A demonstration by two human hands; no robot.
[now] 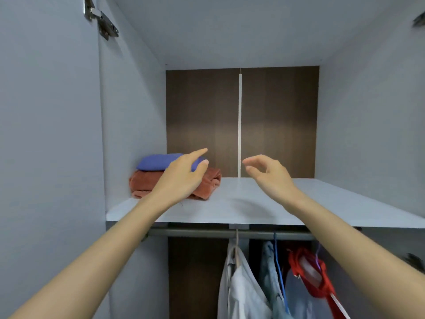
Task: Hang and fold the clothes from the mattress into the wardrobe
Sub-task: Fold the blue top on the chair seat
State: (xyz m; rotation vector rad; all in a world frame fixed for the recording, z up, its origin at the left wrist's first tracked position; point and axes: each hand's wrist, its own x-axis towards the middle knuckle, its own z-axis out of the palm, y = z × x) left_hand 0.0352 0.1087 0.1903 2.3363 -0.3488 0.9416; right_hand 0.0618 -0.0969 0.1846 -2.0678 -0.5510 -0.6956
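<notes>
Pale grey panels formed the wardrobe (128,111), with a dark brown back panel (202,111) behind. Its wide grey shelf (253,203) ran across the view at about the height of the hands. Below the shelf a metal rail (195,233) carried three hung garments side by side: a white shirt (241,286), a light blue garment (269,268) and a red garment (305,272). At the left end of the shelf, against the side wall, lay a folded rust-coloured cloth (142,183) with a folded blue cloth (156,161) on top of it. The left hand (181,176) reached in front of this pile, its fingers (199,153) stretched out and released, grasping nothing; whether it touched the blue cloth could not be told. The right hand (269,173) hung above the middle of the shelf, fingers loosely bent and released, well clear of the pile. A metal hinge (101,19) sat high on the left.
</notes>
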